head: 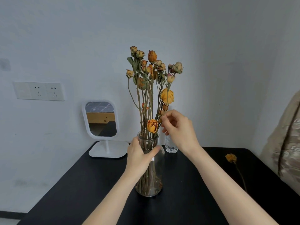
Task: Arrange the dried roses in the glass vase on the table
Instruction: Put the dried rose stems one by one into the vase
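1. On the black table [186, 200], centre: glass vase [149, 187], upright, clear, with a narrow neck. The stem ends show through it, gathered at the bottom.
2. Dried roses [151, 75]: a full bunch already standing in the vase. Heads are orange, yellow and faded pink, at mixed heights. Most rise tall above the rim and fan slightly to the right.
3. Low orange rose [152, 125]: a short stem, its head sitting just above the vase mouth and well under the others.
4. Left hand [139, 156]: wrapped round the upper part of the vase, thumb laid across the front glass, steadying it.
5. Right hand [177, 129]: raised beside the stems on the bunch's right side. Thumb and forefinger are drawn together on one stem, apparently pinching it; the other fingers are loosely curled.
6. Loose rose [231, 158]: one yellow-headed stem lying flat on the table to the right, well apart from the vase and untouched.
7. Progress, as judged: nearly complete. The bulk of the flowers are placed. Left to do are fine adjustment of the stem in hand and, probably, adding the loose rose.
8. Other items: white stand mirror [101, 119] at the table's back left; a small clear bottle [171, 146] just behind the vase; a wall socket [39, 91]; beige fabric [285, 143] at the right edge.
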`<action>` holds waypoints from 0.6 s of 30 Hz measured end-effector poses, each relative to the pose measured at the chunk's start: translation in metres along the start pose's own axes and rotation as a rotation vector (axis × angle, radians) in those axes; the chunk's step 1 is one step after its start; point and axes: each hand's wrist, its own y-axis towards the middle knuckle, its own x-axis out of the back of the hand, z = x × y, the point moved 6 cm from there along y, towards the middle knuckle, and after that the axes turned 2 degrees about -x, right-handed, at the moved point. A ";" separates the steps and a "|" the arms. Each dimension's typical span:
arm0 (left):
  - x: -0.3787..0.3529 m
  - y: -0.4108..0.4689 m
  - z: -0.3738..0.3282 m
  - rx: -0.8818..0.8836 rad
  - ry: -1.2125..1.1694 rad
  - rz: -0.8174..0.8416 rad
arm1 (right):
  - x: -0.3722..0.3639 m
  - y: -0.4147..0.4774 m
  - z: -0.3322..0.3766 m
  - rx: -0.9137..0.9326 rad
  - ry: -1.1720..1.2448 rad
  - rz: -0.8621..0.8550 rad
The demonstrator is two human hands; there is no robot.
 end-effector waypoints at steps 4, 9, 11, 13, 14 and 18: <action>0.001 0.002 0.004 0.000 -0.053 0.039 | -0.002 -0.002 -0.004 -0.001 -0.047 0.008; 0.003 0.002 0.004 0.025 -0.104 0.099 | -0.002 -0.004 -0.001 0.047 -0.085 -0.002; 0.003 0.002 0.004 0.024 -0.106 0.108 | -0.003 -0.006 -0.001 0.053 -0.084 0.000; 0.004 0.002 0.005 0.019 -0.105 0.108 | -0.005 -0.008 -0.002 0.045 -0.103 0.017; 0.003 0.002 0.005 0.017 -0.103 0.108 | -0.007 -0.008 -0.004 0.034 -0.122 0.035; 0.002 0.003 0.006 0.021 -0.118 0.116 | -0.018 -0.008 -0.012 -0.043 -0.211 0.108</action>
